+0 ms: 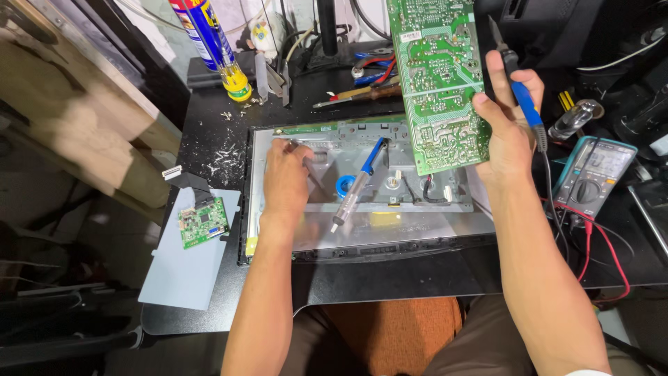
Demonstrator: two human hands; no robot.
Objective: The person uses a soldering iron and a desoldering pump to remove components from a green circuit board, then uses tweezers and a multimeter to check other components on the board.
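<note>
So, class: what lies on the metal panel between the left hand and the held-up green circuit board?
A blue-and-silver desoldering pump and blue roll, in the head view.

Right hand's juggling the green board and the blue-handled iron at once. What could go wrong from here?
1. The right hand pinches the green circuit board and the blue-handled iron together; the board could slip onto the metal panel below.
2. If hot, the iron's tip sits close to the board edge and could scorch it.
3. The iron's cord trails over the multimeter and its red leads; a tug might drag them.
</note>
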